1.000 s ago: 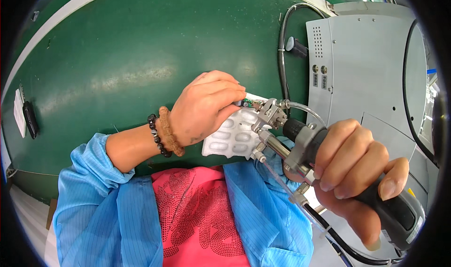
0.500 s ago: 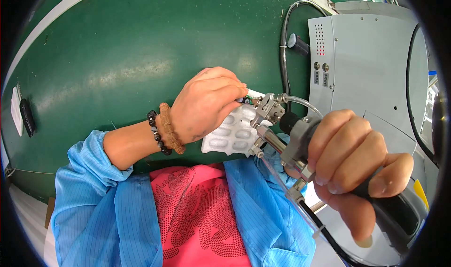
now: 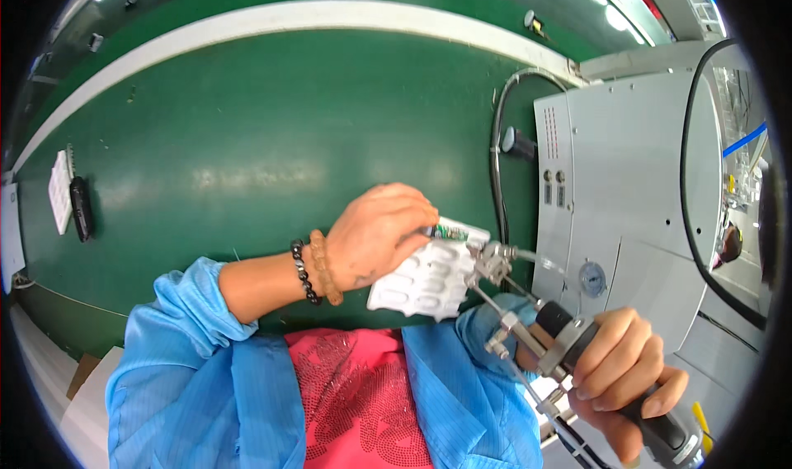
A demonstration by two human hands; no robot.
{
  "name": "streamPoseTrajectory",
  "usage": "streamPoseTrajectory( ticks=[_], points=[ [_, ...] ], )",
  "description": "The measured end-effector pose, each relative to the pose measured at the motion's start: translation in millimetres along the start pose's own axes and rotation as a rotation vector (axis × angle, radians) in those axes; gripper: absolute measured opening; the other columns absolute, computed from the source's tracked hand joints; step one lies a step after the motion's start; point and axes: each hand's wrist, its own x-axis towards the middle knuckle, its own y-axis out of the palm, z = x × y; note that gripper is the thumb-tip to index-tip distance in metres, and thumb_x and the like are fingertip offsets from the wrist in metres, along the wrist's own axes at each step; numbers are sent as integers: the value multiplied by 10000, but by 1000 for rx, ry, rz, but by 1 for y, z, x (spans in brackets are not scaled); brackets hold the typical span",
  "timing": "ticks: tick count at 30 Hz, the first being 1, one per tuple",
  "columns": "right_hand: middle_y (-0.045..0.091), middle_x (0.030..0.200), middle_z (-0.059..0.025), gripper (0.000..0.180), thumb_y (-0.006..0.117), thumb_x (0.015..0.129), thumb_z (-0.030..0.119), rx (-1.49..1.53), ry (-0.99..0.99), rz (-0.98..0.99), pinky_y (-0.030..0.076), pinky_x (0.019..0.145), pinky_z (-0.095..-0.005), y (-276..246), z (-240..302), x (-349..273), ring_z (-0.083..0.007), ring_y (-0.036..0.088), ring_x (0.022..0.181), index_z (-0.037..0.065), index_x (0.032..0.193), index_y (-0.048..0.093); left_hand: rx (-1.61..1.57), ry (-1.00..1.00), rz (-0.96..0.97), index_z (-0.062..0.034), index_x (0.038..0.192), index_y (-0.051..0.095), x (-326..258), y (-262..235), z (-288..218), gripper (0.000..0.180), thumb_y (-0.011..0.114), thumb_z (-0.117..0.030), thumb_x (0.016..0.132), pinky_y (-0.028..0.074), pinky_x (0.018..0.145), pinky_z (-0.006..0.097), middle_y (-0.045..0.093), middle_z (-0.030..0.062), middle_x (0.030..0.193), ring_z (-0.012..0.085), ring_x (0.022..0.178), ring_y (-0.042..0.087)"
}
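My left hand (image 3: 379,231) is closed, its fingertips pinching a small green circuit board (image 3: 450,233) at its left end. Beneath the board lies a white moulded tray (image 3: 425,279) with rows of rounded pockets; my palm covers its upper left part. Wrapped round the dark handle of a powered screwdriver (image 3: 569,341), my right hand (image 3: 623,370) holds it slanting up and to the left. The tool's metal nose, with thin hoses joined to it, is over the tray's right side, close to the board; whether it touches cannot be made out.
A grey metal cabinet (image 3: 627,197) with two knobs and a round gauge (image 3: 591,279) stands at the right. Along its left side a black cable (image 3: 496,147) runs near a dark cylinder (image 3: 518,143). A black object (image 3: 81,209) and a white tray (image 3: 61,190) lie far left.
The view has tilted up, so the bench and hands sit lower in the picture. The screwdriver looks smaller and lower, with my right hand still round it. My left hand keeps its pinch.
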Motion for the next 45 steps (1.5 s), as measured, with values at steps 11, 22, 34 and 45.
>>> streamPoseTrajectory(
  ticks=[11,22,34,45],
  points=[
    [556,591,-7,448,798,850,351,6,-92,-209,472,395,-208,8,-25,-16,-91,532,431,60,967,479,44,-326,-394,-13,1093,716,66,-122,13,333,801,-169,811,505,856,313,713,110,1073,187,945,654],
    [548,619,-14,456,777,871,336,-6,-93,-157,455,383,-217,2,-34,-12,-104,527,443,40,1012,460,208,371,-26,19,991,712,57,-121,-67,196,619,36,819,536,791,387,705,139,968,308,891,668],
    [568,707,-2,567,714,862,532,-63,39,-38,412,455,-246,-3,-19,-16,-125,502,470,82,1108,474,-719,737,-238,31,915,691,40,-61,-152,213,591,-155,946,500,626,313,667,151,919,255,766,611],
    [543,653,29,576,722,845,545,-88,-37,-123,424,408,-195,4,-29,-23,-77,525,465,82,1090,483,-1021,545,-249,31,934,680,18,-58,-161,256,596,-205,984,507,606,324,660,154,931,254,741,596]
  ],
)
